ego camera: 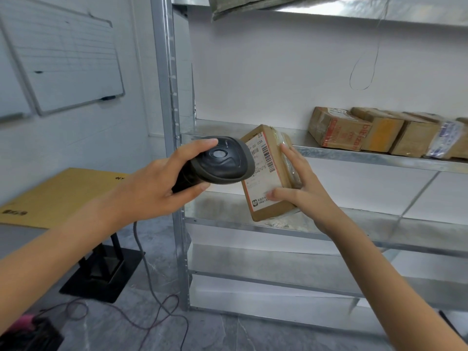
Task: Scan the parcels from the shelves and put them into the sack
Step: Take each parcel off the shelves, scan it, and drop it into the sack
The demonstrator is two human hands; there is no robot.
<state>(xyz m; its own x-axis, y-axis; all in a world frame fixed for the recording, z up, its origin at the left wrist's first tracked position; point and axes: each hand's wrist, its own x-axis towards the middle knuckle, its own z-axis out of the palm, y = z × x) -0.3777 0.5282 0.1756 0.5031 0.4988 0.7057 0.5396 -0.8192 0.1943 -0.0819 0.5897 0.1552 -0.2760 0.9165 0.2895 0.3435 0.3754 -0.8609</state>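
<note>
- At the far left we see a whiteboard (pixel 68 62) on the wall, with a yellow table (pixel 50 196) below it.
- Our left hand (pixel 152 183) wraps its fingers and thumb round the handle of the scanner (pixel 220 160), whose head points right, at the parcel's label. A cable (pixel 141 262) trails from it down to the floor.
- Just right of the scanner head is the parcel (pixel 271 173), a small brown carton held in the air in front of the shelf (pixel 354 155), tilted, its label with the barcode facing us.
- Our right hand (pixel 298 188) holds the parcel at its right edge: thumb pressing on the label face low down, fingers curled behind and up the side.
- We judge the parcel light and stiff, since one hand carries it easily. The tape on its side looks glossy, so it may slip there, and the cardboard edges are the safer hold.
- The grip sits on the lower right part of the parcel, leaving the barcode uncovered towards the scanner.
- Further right, more parcels (pixel 379 133) stand in a row on the shelf, not yet scanned by our reckoning. The sack is not in view.
</note>
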